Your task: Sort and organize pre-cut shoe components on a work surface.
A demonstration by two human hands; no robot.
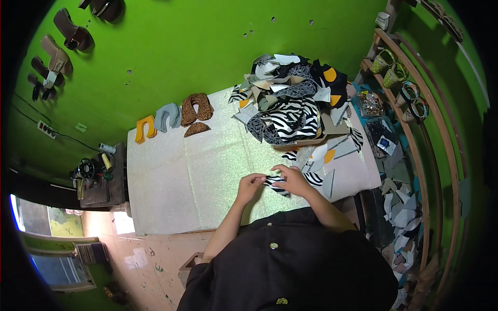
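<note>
Hands met over the table [171, 176]: left hand [250, 185] and right hand [293, 180], fingers curled, pinched a zebra-print piece [275, 182] between them, near the scrap pile [290, 101].

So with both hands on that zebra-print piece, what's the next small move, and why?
Probably lay the zebra piece flat on the glittery sheet. Both the left hand and the right hand pinch it just above the sheet, and the area under them is bare, while the scrap pile lies further back.
</note>
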